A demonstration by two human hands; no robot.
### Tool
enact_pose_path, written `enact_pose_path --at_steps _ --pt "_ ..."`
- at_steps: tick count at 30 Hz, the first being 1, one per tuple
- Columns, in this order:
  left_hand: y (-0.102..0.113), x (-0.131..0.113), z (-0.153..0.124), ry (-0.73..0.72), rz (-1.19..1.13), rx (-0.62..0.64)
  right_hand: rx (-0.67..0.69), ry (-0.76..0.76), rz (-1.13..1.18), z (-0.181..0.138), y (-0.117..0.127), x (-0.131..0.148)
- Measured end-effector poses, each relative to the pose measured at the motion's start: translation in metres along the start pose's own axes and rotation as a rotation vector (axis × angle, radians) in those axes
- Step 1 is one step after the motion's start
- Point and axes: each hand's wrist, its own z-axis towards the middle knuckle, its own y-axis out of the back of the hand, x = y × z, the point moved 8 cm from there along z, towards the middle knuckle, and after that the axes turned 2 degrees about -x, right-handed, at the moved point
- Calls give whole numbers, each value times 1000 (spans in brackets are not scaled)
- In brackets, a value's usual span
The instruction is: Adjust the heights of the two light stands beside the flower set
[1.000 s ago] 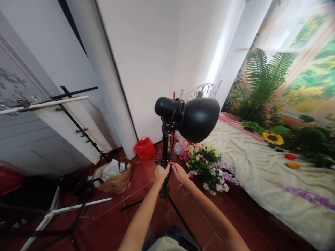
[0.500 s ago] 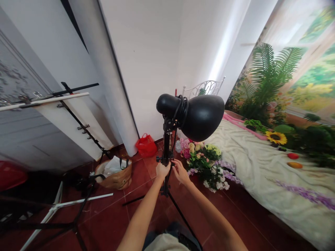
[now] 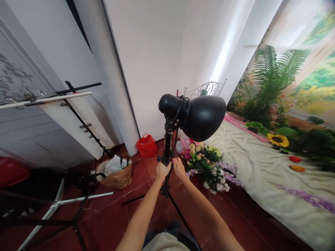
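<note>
Hands (image 3: 162, 169) at lamp stand (image 3: 167, 146) — flowers (image 3: 200, 159) by bed edge (image 3: 250, 184); open floor (image 3: 140, 177) leftward.

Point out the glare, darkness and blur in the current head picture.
Head view: a bright streak of glare runs down the white wall; head view: the lower-left corner is very dark, hiding detail; head view: the purple flower spray near the right edge looks smeared, while the black lamp, its stand and the left hand gripping it look clearer.
</note>
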Motion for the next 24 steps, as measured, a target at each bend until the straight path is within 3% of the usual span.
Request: enact_pose_path --at_steps 2,3,7,9,12,14,19,21,24 --pt "-1 0 0 -21 -5 -9 24 -69 -65 8 -3 -3" --pt "-1 0 1 -27 -5 -16 102 -129 -109 14 -8 -6" --pt "-2 1 1 -28 4 -25 617 -418 -249 26 -35 -25" --pt "-2 1 0 -32 -2 -21 737 -484 -259 31 -41 -28" --pt "-2 -1 0 -46 -14 -3 763 -506 -250 31 -42 -31" --pt "-1 -1 -1 -34 -4 8 697 -479 -218 25 -38 -31" --pt "6 -2 -5 61 -3 8 228 -66 78 9 9 -4" --pt "8 -4 -6 80 -16 16 193 80 110 -1 24 7" --pt "9 -6 -7 82 -26 21 259 204 31 -5 33 19"
